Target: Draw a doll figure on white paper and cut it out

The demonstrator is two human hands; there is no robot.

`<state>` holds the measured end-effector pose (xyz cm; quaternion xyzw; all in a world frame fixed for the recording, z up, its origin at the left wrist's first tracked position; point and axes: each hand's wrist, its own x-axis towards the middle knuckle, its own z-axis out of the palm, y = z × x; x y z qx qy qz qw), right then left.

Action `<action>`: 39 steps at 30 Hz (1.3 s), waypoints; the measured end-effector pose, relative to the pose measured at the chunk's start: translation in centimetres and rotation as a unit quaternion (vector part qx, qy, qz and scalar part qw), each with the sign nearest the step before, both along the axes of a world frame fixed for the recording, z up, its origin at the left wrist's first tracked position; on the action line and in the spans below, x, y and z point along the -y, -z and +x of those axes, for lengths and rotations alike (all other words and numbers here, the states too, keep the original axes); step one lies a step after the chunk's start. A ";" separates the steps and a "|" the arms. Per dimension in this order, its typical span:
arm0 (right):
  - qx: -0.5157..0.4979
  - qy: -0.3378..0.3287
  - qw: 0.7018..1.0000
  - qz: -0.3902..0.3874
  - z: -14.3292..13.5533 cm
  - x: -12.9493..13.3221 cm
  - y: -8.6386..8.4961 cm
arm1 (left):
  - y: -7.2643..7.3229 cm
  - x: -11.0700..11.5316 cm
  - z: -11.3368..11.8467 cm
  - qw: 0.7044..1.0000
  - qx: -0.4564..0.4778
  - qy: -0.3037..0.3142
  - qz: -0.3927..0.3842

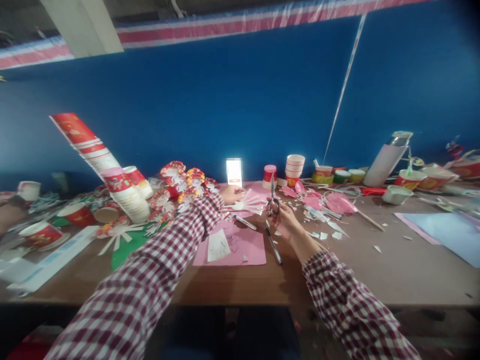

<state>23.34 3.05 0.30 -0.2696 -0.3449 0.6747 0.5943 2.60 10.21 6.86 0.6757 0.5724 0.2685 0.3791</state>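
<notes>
1. Well left of our left hand, a leaning stack of paper cups (133,202) stands on the table (221,290), probably nested to save room.
2. Nearer that hand, decorated paper crafts (195,181) crowd beside our checked sleeve (168,255).
3. Our left hand (231,195) is at the fanned white paper strips (249,202), which spread towards the other hand; we cannot tell whether its fingers pinch them or merely steady them.
4. Just behind it, a smartphone (234,174) stands upright, its bright screen facing us, presumably so we can look without using a hand.
5. In front of it, a marker (245,223) lies by a pink sheet (255,251), seemingly within easy reach.
6. Our right hand (287,220) grasps scissors (273,188) by the handles, blades upward, apparently keeping the tips off the strips.
7. Well right of that grip, a thermos (386,162) tilts.
</notes>
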 end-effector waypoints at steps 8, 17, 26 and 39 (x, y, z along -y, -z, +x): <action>0.006 0.001 1.000 0.005 -0.3 0.1 0.2 | 1.9 6.9 -8.9 0.993 -0.088 -0.073 0.006; 0.017 0.036 0.999 0.009 0.0 0.3 0.0 | 4.6 12.6 -10.8 0.985 -0.076 -0.117 -0.101; 0.019 0.023 1.000 0.000 0.3 0.0 0.5 | 4.6 12.9 -9.6 0.971 -0.123 -0.138 -0.151; 0.030 0.025 0.999 0.000 0.3 0.1 0.4 | 4.0 11.2 -8.8 0.953 -0.237 -0.142 -0.122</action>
